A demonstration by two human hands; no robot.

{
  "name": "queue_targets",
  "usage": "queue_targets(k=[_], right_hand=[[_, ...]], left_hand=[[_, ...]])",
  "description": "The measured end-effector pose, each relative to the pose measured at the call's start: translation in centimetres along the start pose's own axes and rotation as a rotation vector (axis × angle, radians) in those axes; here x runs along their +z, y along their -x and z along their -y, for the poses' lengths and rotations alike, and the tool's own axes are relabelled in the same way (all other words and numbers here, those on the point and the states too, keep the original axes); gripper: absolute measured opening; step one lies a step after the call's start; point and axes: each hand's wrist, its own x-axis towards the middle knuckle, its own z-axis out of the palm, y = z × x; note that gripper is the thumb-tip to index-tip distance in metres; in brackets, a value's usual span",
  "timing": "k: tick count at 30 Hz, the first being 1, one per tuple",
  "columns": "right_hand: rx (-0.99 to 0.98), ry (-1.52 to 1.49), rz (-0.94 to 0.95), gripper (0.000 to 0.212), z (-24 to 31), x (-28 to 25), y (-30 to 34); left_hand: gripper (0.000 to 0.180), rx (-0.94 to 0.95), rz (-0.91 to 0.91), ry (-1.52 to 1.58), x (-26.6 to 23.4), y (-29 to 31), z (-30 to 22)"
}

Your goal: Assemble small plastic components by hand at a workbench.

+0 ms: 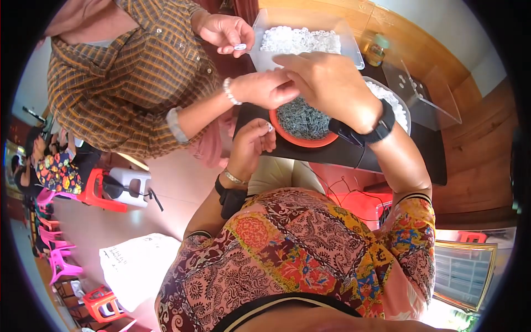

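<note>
My left hand (253,146) is raised at the table's near edge, its fingers closed on a small white piece (270,126) held at the thumb tip. My right hand (326,83) reaches leftward over an orange bowl (312,144) heaped with small grey metal pieces (304,119). Its fingertips are blurred and overlap a co-worker's hand (265,89), so I cannot tell what they grip. That person's other hand (224,32) pinches a small white oval piece (239,47). Beyond the bowl stands a clear plastic bin (348,30) holding many white pieces (301,41).
White pieces (387,97) fill a container right of the orange bowl. A jar with a green lid (377,51) and a clear tray (426,97) with several white bits stand at the right. Cables hang beside a red stool (359,207) under the dark table (426,160).
</note>
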Motion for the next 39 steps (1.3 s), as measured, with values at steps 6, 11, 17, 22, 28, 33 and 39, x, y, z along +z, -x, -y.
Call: queue_targets(k=[6, 11, 17, 22, 28, 33, 39], right_hand=[[0.095, -0.103, -0.019, 0.016, -1.0, -3.5, 5.4], [0.388, -0.116, 0.031, 0.013, -1.3, -4.7, 11.7], [0.799, -0.214, -0.151, 0.012, -0.6, -3.6, 18.4], [0.942, -0.153, -0.205, 0.014, -0.6, -1.9, 21.4], [0.928, -0.161, -0.255, 0.014, -1.0, -1.5, 21.6], [0.922, -0.133, -0.259, 0.013, -1.1, -1.4, 21.2], [0.64, -0.063, -0.102, 0.014, -4.5, -3.2, 19.0]], left_hand=[[0.013, -0.033, 0.036, 0.009, -1.7, -0.6, 0.6], [0.012, 0.036, -0.03, -0.018, -1.3, -0.4, 0.5], [0.011, -0.019, -0.027, -0.097, -2.0, -0.5, 0.3], [0.011, -0.039, -0.052, -0.08, -2.9, -1.0, 0.0], [0.011, -0.026, -0.045, -0.066, -3.5, -0.7, -0.1], [0.011, -0.034, -0.005, -0.063, -3.8, -0.9, -0.2], [0.011, -0.017, -0.017, -0.092, -3.3, -0.6, 0.0]])
